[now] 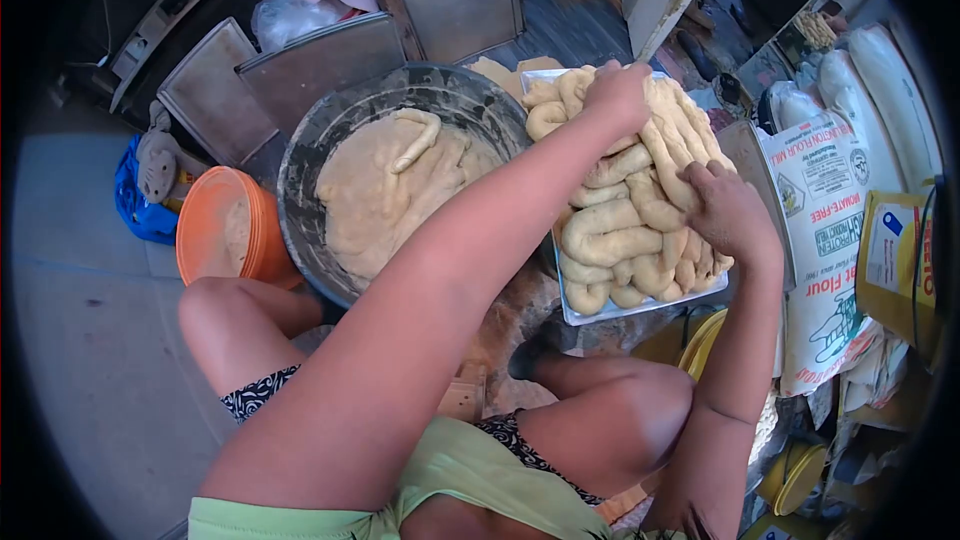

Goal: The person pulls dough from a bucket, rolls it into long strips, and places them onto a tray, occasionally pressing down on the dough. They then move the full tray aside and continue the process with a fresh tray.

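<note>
A tray (590, 317) is heaped with thick, pale dough ropes (600, 230), folded and coiled over one another. My left hand (617, 100) is closed at the tray's far side, on the upper end of a long dough rope (663, 155); its fingertips are partly hidden. Lower down, at the right side of the heap, the fingers of my right hand (735, 212) curl round the same rope. Left of the tray, a big dark tub (300, 195) holds a large mass of dough (370, 200), with one short dough piece (416, 140) lying on top.
An orange bucket (262, 240) with flour-like powder stands left of the tub. Flour sacks (820, 230) and a yellow carton (895, 265) crowd the right side. Metal trays (320, 70) lean behind the tub. Yellow buckets (795, 475) sit at lower right.
</note>
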The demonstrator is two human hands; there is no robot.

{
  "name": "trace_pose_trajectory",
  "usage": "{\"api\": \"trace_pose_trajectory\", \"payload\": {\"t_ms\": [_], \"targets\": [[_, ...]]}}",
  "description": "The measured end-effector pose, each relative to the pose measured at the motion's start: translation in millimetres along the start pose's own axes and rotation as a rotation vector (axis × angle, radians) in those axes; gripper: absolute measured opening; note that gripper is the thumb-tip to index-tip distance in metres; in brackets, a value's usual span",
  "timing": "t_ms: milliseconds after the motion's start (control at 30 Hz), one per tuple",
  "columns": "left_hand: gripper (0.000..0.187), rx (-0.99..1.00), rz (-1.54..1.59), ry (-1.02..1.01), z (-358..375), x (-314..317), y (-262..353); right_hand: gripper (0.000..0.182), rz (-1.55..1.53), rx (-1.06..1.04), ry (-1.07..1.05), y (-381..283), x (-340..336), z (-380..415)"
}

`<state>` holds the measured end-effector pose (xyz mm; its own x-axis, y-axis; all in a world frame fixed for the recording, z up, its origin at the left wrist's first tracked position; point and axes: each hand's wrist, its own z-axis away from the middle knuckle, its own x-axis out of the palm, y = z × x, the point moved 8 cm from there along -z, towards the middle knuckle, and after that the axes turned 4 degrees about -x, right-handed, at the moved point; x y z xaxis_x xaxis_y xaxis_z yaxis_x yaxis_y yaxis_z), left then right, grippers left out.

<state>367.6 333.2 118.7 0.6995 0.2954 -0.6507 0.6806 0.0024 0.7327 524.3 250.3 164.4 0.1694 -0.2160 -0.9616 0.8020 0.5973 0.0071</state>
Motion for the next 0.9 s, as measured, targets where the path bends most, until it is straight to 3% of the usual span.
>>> {"api": "trace_pose_trajectory", "payload": {"t_ms": [67,133,200,267,333,367,400,467,500,600,667,733,767,900], "targets": [[0.044,0.059,0.187,-0.062,-8.6,4.1,2.6,0.054,-0.05,0.001,0.047,-13.8,-13.5,-5.3],[0.042,0.021,0.088,-0.074,-6.1,2.2,2.6,0.06,-0.106,0.0,0.097,-18.1,-4.2,-15.1],[0.04,-0.016,-0.009,-0.082,4.3,0.1,-3.2,0.071,0.058,-0.079,0.347,-17.0,15.2,-27.0],[0.044,0.005,-0.09,0.048,14.7,-5.5,-8.3,0.074,-0.028,-0.106,0.246,-7.9,7.4,-28.6],[0.053,0.005,-0.055,0.017,21.8,1.6,-13.0,0.073,-0.539,-0.075,0.2,14.7,0.7,-30.7],[0.057,0.108,-0.037,0.078,27.8,0.1,-6.1,0.07,-0.439,-0.066,0.405,24.8,-19.6,-28.7],[0.062,0.208,-0.018,0.14,36.0,-1.3,0.1,0.07,-0.441,-0.064,0.398,38.1,-13.2,-37.1],[0.066,0.294,-0.062,0.088,54.9,8.0,14.2,0.067,-0.443,0.084,0.737,86.2,-2.2,-42.8],[0.07,0.394,-0.107,0.039,64.0,12.8,25.3,0.066,-0.687,0.1,0.36,91.4,50.2,-61.3],[0.071,0.286,-0.16,-0.13,67.5,29.6,17.6,0.066,-0.488,0.033,0.263,59.7,36.9,-55.7],[0.071,0.274,-0.169,-0.164,72.5,23.2,17.9,0.066,-0.54,0.023,0.255,66.2,33.6,-55.0],[0.07,0.37,-0.124,-0.008,80.4,8.5,20.5,0.066,-0.82,0.108,0.364,88.7,30.4,-60.0],[0.07,0.369,-0.122,-0.016,83.8,11.7,14.8,0.066,-0.663,0.14,0.565,90.7,19.9,-54.8],[0.067,0.333,-0.081,-0.164,93.4,10.5,-0.2,0.067,-0.531,0.059,0.402,73.6,41.6,-67.7]]}}
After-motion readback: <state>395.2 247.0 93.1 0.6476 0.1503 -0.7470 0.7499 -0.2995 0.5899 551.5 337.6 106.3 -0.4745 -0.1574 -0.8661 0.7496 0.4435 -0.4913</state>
